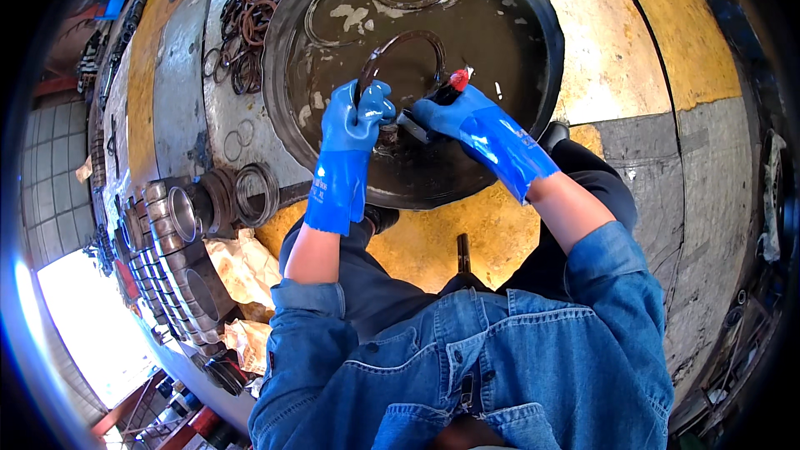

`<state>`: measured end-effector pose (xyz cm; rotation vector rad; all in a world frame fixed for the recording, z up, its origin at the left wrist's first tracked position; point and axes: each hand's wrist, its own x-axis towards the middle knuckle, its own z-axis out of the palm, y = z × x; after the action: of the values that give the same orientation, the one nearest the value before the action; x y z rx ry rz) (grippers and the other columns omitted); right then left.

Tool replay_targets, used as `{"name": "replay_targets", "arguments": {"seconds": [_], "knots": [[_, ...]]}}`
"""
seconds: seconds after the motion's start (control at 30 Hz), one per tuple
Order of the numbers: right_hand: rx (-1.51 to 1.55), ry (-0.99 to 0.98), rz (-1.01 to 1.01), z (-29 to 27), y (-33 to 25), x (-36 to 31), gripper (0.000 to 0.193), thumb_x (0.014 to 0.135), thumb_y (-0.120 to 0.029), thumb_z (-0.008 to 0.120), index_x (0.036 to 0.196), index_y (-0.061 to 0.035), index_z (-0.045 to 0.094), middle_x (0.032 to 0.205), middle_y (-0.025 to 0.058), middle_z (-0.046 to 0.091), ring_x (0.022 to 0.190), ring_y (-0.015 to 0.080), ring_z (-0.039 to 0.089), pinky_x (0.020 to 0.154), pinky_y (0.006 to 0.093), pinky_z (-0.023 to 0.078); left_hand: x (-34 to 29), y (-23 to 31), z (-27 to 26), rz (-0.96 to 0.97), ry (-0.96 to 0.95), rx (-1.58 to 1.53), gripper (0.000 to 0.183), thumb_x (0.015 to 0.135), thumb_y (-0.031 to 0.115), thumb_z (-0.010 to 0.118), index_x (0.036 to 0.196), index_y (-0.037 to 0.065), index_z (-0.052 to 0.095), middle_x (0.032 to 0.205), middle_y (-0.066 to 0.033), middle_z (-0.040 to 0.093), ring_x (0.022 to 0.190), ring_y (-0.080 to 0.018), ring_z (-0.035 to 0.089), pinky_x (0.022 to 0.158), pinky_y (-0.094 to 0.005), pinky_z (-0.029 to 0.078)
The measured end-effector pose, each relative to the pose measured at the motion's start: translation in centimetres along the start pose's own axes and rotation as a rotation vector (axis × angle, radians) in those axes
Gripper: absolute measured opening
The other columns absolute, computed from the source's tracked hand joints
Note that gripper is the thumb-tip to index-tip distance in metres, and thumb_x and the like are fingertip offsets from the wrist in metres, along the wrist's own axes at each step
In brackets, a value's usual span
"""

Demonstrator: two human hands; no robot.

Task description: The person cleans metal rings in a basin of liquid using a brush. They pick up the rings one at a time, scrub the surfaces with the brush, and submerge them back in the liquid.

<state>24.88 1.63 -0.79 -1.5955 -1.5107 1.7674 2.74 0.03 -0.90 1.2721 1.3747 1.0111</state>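
My left hand [357, 117], in a long blue rubber glove, is closed around a dark ring [406, 40] held over the large round tub [282, 58] of murky brown liquid. In my right hand [460, 115], gloved alike, is a hand tool [451, 90] with a black handle, a red end and a flat greyish head. That head is close to the fingers of my left hand; whether it touches the ring I cannot tell. Farther back in the tub, several larger rings [421, 2] lie partly in the liquid.
A heap of rusty rings [260, 4] lies on metal plates left of the tub. Stacked metal cylinders [179, 242], coiled rings [256, 193] and crumpled brown paper [243, 267] stand nearer on the left. Yellow and grey floor plates [617, 42] spread to the right.
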Motion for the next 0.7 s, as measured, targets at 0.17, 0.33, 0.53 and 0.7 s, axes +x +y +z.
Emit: {"name": "replay_targets", "arguments": {"seconds": [0.17, 0.33, 0.53, 0.7], "knots": [[-0.493, 0.355, -0.030, -0.7, -1.1, -0.3, 0.036, 0.090, -0.042, 0.069, 0.101, -0.0086, 0.077, 0.091, 0.0134, 0.076, 0.087, 0.0288, 0.074, 0.080, 0.0401, 0.056, -0.3, -0.1, -0.2, -0.041, -0.003, 0.001, 0.022, 0.102, 0.016, 0.063, 0.112, -0.003, 0.065, 0.080, -0.0089, 0.068, 0.070, -0.0129, 0.065, 0.064, -0.0281, 0.053], [-0.090, 0.241, -0.139, -0.4, -1.5, -1.1, 0.026, 0.092, -0.031, 0.071, 0.099, -0.0077, 0.080, 0.086, 0.0071, 0.077, 0.080, 0.0153, 0.071, 0.075, 0.0322, 0.056, 0.0, -0.6, -1.0, -0.021, -0.004, 0.037, 0.022, 0.103, 0.017, 0.063, 0.113, -0.003, 0.064, 0.080, -0.0085, 0.068, 0.068, -0.0131, 0.064, 0.062, -0.0281, 0.052], [-0.251, 0.135, -0.154, 1.1, 0.9, -0.3, 0.030, 0.090, -0.040, 0.068, 0.098, -0.0115, 0.075, 0.090, 0.0148, 0.075, 0.086, 0.0303, 0.072, 0.082, 0.0416, 0.057, 0.0, 0.0, -0.7, -0.081, 0.011, -0.012, 0.023, 0.104, 0.018, 0.061, 0.114, -0.003, 0.062, 0.080, -0.0085, 0.068, 0.068, -0.0140, 0.064, 0.061, -0.0287, 0.053], [-0.338, 0.504, -0.221, -0.7, 1.2, -0.2, 0.030, 0.093, -0.040, 0.068, 0.111, -0.0182, 0.078, 0.096, 0.0127, 0.077, 0.092, 0.0315, 0.075, 0.082, 0.0394, 0.058, -0.1, -0.8, -1.1, -0.129, 0.081, -0.043, 0.024, 0.102, 0.017, 0.064, 0.113, -0.003, 0.063, 0.085, -0.0099, 0.068, 0.070, -0.0161, 0.066, 0.063, -0.0303, 0.057]]}}
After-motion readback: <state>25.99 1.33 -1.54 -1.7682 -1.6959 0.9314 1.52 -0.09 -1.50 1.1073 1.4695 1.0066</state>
